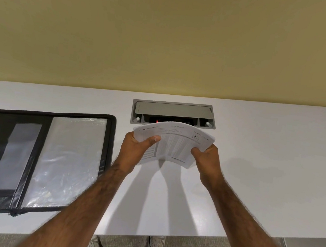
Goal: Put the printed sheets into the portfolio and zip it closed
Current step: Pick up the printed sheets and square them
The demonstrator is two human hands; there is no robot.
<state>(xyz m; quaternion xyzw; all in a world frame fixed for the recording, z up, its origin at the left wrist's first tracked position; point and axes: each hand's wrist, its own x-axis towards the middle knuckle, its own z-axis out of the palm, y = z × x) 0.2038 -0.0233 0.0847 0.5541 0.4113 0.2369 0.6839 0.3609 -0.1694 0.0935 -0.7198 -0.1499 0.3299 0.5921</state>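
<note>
Two bare hands hold one stack of printed sheets (173, 143) above the white desk (254, 175). The left hand (134, 150) grips the left edge of the stack, its thumb lying across the top page and the other fingers hidden under the paper. The right hand (208, 159) grips the right edge in the same way, thumb on top. Between the two hands the stack is bent, so its far edge arches upward and its near edge hangs a little lower; the sheets do not touch the desk, and a shadow falls on the surface under them. Small print and a table of lines show on the top page, but the words are too blurred to read.

To the left of the left hand, apart from it, the black portfolio (36, 161) lies open and flat on the desk. Its inner right side is covered by a clear plastic sleeve, and its inner left side has dark pockets with a grey panel. The zipper runs around its border and is undone.

Just beyond the hands, a grey cable box (172, 112) is set into the desk, with its lid partly raised and a small red light inside.
</note>
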